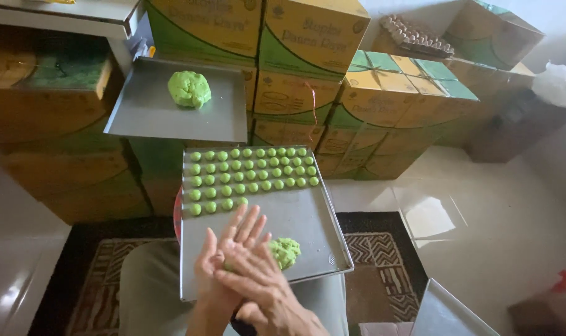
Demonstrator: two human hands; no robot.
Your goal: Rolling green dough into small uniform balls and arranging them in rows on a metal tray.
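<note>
My left hand (224, 249) and my right hand (261, 283) are pressed palm to palm over the near part of a metal tray (308, 218) resting on my lap. A sliver of green dough shows between the palms. A small lump of green dough (286, 251) lies on the tray just right of my hands. Several rows of small green dough balls (252, 174) fill the tray's far half.
A second metal tray (152, 115) behind holds a large green dough lump (189, 88). Stacked yellow-and-green cardboard boxes (314, 37) stand at the back. A patterned rug (382, 255) lies on the white tiled floor; another tray's corner (448, 311) shows at lower right.
</note>
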